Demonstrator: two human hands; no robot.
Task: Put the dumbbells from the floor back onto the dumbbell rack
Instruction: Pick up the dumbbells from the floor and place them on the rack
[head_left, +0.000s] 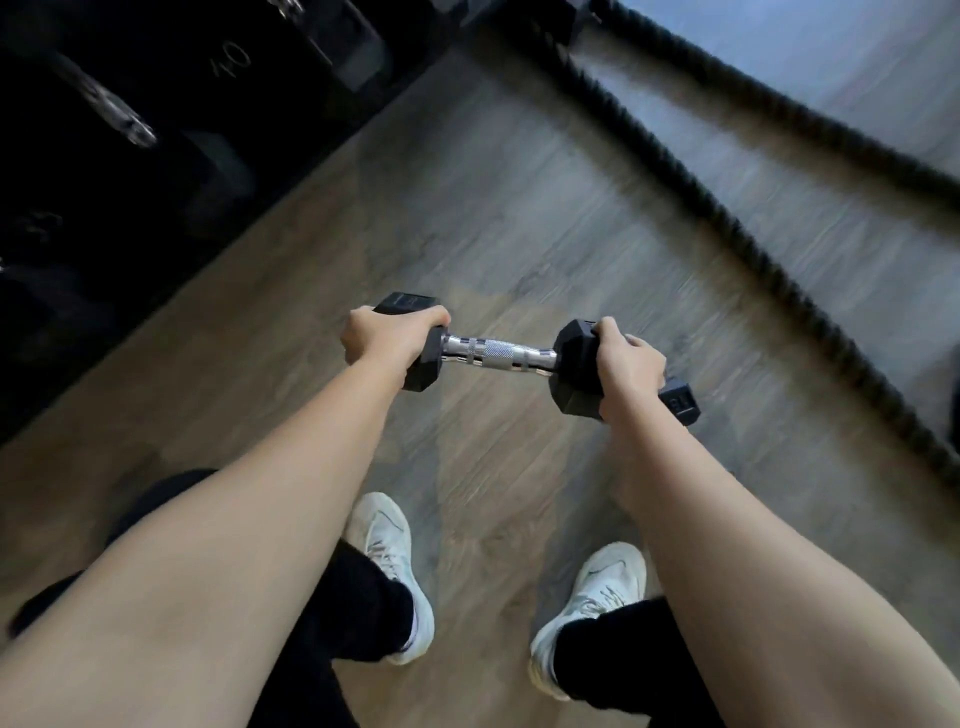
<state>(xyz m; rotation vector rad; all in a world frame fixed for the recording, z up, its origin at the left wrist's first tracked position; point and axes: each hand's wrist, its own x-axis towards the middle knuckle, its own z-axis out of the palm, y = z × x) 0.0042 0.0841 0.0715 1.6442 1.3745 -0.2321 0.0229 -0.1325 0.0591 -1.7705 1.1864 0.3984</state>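
A black hex dumbbell (496, 355) with a chrome knurled handle hangs level above the wooden floor in front of me. My left hand (387, 338) grips its left head from above. My right hand (626, 364) wraps over its right head. The handle between the heads is bare. The dark dumbbell rack (171, 130) stands at the upper left, with several black dumbbells on it and chrome handles catching light. The held dumbbell is well to the right of the rack and apart from it.
A thick black battle rope (727, 208) runs diagonally across the floor from the top centre to the right edge. My two white shoes (395, 566) and black trouser legs are below the dumbbell. The grey-brown wooden floor (493, 208) lies between rack and rope.
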